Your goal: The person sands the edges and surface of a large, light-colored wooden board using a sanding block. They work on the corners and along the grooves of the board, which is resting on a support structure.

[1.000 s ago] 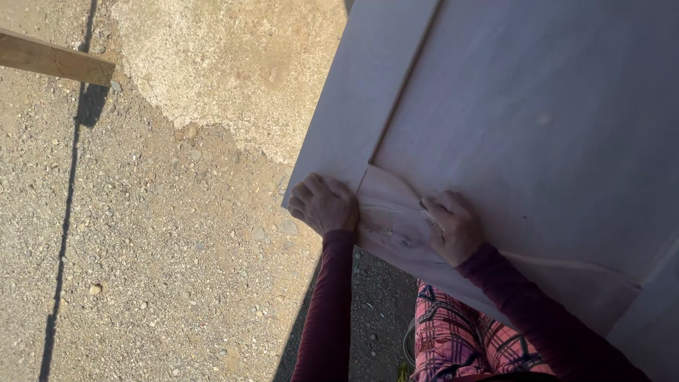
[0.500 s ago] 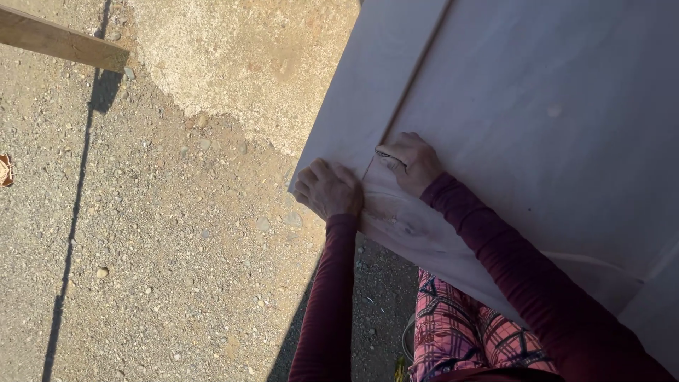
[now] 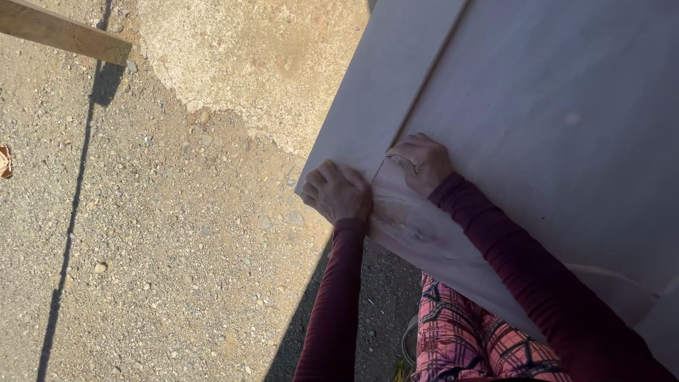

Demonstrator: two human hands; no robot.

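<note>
The one camera sits on my head and looks steeply down past my chest, so my maroon sleeves come up from the bottom edge to my left hand [image 3: 338, 192] and right hand [image 3: 422, 161], both close and near the middle of the frame. It faces down and a little ahead, tilted, so the pale wooden panel [image 3: 537, 120] runs slantwise across the right half while the gravel ground [image 3: 163, 233] lies farther below on the left. At the top left corner a wooden plank [image 3: 64, 32] just enters the view, and my plaid trousers [image 3: 467, 339] show at the bottom.
</note>
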